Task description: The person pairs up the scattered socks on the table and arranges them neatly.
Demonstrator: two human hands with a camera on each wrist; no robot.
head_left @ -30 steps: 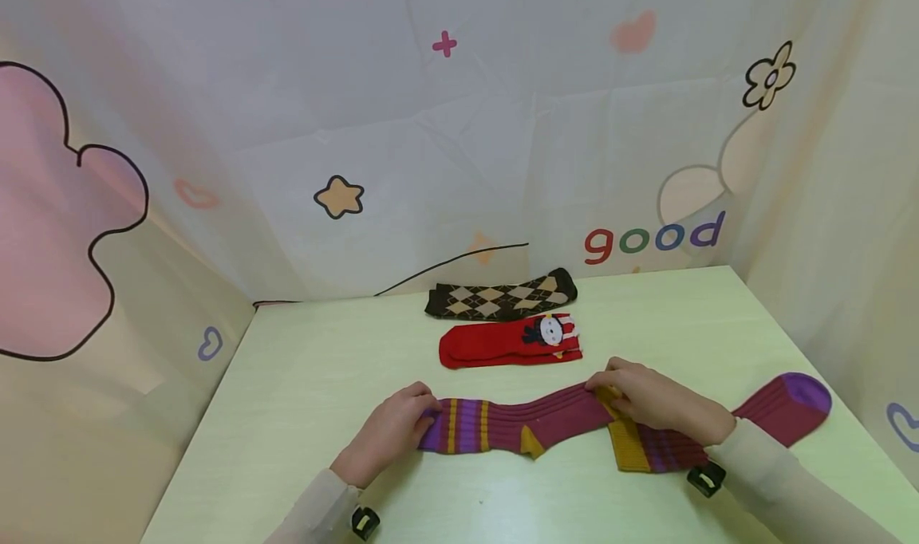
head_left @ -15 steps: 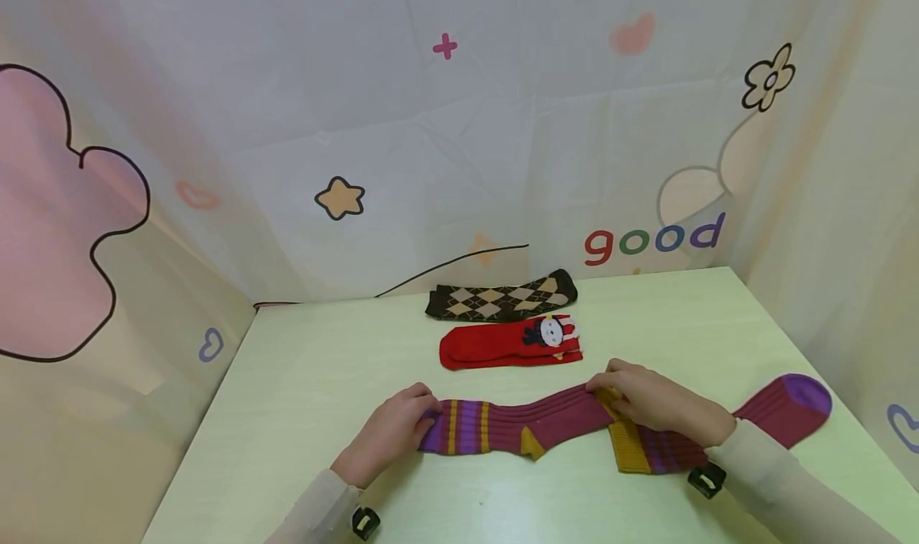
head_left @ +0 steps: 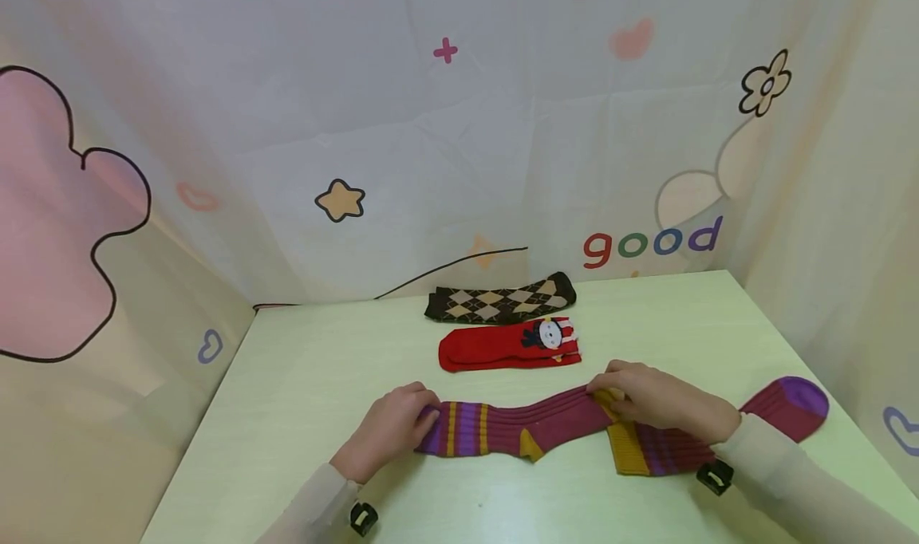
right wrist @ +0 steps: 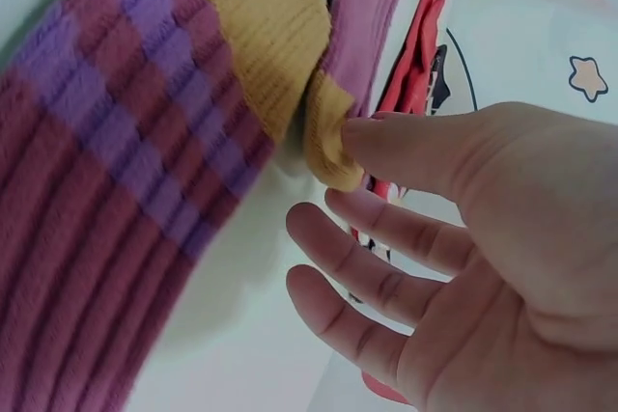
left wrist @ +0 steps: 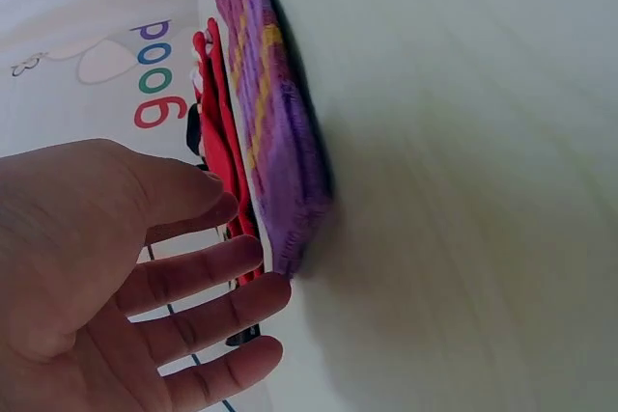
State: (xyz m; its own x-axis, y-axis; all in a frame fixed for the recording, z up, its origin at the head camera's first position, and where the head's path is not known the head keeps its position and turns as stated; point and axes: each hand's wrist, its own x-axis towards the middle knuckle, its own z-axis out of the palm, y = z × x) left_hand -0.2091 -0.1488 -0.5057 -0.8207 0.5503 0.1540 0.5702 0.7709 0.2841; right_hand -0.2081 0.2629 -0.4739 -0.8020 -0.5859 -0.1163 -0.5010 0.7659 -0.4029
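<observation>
A maroon ribbed sock (head_left: 502, 428) with a purple striped cuff and mustard heel and toe lies across the table. My left hand (head_left: 388, 432) is at its purple cuff (left wrist: 290, 190); in the left wrist view, several loosely extended fingertips touch the edge. At the other end my right hand (head_left: 656, 400) pinches the mustard toe (right wrist: 331, 137) between thumb and index finger, its other fingers loose. A second maroon sock (right wrist: 87, 200), with a mustard cuff and purple toe, lies under my right wrist and forearm, which hide part of it.
Behind the maroon socks lie red socks (head_left: 495, 348) with a cartoon face. Brown argyle socks (head_left: 502, 301) lie farther back by the printed curtain (head_left: 402, 145). The pale table (head_left: 323, 344) has curtain along its left and right sides too. Each wrist wears a small black device.
The head view has tilted slightly, so everything sits a little lower. My right forearm has shifted slightly to the right; both hands stay at the two ends of the sock.
</observation>
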